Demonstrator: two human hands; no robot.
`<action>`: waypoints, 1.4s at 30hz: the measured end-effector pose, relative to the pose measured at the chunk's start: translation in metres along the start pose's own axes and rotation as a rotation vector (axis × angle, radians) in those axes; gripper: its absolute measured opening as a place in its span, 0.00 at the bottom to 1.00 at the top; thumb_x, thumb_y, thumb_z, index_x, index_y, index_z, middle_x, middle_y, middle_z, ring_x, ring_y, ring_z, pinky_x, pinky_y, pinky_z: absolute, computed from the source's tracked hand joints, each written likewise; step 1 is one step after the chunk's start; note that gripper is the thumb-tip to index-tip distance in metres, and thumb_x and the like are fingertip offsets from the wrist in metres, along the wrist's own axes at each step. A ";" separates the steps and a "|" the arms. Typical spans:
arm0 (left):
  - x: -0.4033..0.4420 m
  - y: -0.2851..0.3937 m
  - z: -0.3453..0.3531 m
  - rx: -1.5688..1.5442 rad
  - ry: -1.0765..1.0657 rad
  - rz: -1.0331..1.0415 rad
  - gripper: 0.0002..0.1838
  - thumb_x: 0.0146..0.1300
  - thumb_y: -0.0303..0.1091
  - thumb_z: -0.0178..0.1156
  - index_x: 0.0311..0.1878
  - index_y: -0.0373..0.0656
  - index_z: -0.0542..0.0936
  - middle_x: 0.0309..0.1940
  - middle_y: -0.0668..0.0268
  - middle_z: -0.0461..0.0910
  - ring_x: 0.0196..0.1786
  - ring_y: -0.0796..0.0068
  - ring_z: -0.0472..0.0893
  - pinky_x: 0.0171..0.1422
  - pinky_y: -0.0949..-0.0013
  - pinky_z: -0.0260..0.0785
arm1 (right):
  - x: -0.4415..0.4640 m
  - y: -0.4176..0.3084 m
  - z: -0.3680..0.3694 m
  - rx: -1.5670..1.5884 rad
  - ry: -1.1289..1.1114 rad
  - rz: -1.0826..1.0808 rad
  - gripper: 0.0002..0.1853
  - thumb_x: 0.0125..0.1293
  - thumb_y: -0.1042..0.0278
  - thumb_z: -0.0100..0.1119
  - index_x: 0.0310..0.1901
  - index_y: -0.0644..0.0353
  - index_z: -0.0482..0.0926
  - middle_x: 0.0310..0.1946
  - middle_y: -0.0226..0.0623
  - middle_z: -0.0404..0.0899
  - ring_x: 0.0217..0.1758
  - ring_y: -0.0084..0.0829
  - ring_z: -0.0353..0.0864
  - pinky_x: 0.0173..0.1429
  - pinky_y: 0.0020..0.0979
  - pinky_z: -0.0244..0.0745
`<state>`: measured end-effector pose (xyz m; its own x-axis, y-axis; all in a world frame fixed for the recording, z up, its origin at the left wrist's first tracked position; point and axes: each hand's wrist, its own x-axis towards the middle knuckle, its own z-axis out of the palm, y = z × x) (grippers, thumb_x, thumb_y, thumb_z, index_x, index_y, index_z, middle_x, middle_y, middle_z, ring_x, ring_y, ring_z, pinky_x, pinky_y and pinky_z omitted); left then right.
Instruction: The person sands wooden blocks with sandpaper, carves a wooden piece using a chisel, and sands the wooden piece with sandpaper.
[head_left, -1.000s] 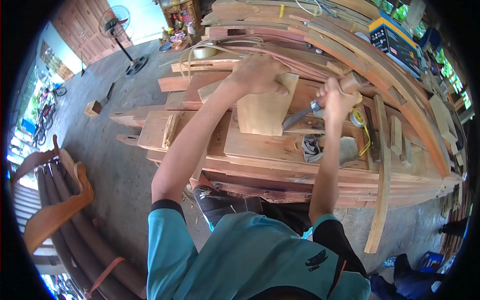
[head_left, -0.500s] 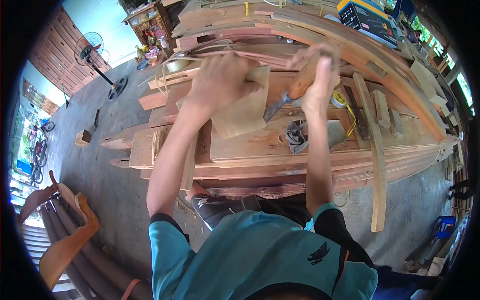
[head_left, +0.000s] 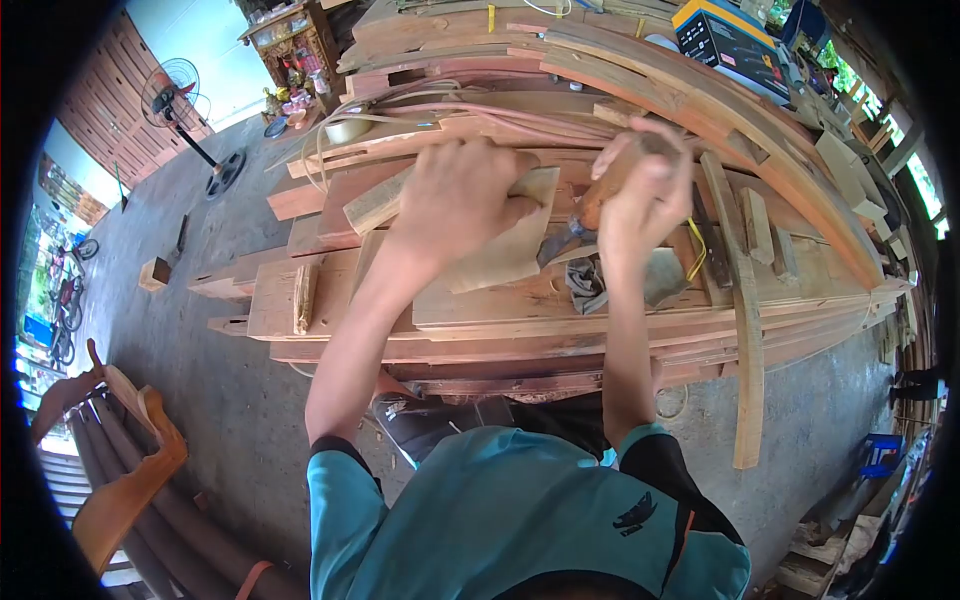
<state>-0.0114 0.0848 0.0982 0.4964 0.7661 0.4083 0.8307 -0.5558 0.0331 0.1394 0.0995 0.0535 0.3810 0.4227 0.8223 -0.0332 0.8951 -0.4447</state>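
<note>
My left hand [head_left: 455, 195] is closed on the edge of a tan, flat sheet [head_left: 515, 245], whose material I cannot make out. The sheet is held tilted over the boards. To its right, my right hand [head_left: 640, 200] wraps round the wooden handle of a chisel [head_left: 553, 243]. The chisel's dark blade slants down and left, its tip close to the sheet's right edge; whether they touch I cannot tell. Below the right hand lies a crumpled grey cloth [head_left: 587, 284] on the top board [head_left: 480, 312]. A short wooden block [head_left: 375, 205] rests left of my left hand.
Stacked planks [head_left: 450, 352] form the work surface, with a long curved beam [head_left: 700, 115] behind. A narrow batten [head_left: 748, 380] juts over the front edge at right. Hoses [head_left: 480, 108], a tape roll [head_left: 345, 130] and a boxed tool [head_left: 735, 50] lie farther back. A fan [head_left: 190, 125] stands left.
My left hand and the sheet have shifted slightly right and down. My right hand has lowered a little with the chisel, and the yellow tape measure is now mostly hidden behind it.
</note>
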 end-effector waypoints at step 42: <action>0.001 -0.001 0.014 0.032 -0.148 -0.225 0.18 0.44 0.45 0.66 0.37 0.46 0.82 0.31 0.57 0.80 0.37 0.60 0.80 0.41 0.61 0.71 | -0.059 0.042 -0.004 -0.294 -0.049 0.117 0.16 0.66 0.61 0.46 0.45 0.69 0.65 0.23 0.33 0.73 0.24 0.21 0.74 0.30 0.22 0.70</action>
<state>-0.0082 0.0909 0.0863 0.3278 0.9094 0.2558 0.9307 -0.3574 0.0779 0.1194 0.1115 -0.0148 0.3451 0.5332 0.7724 0.1974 0.7633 -0.6151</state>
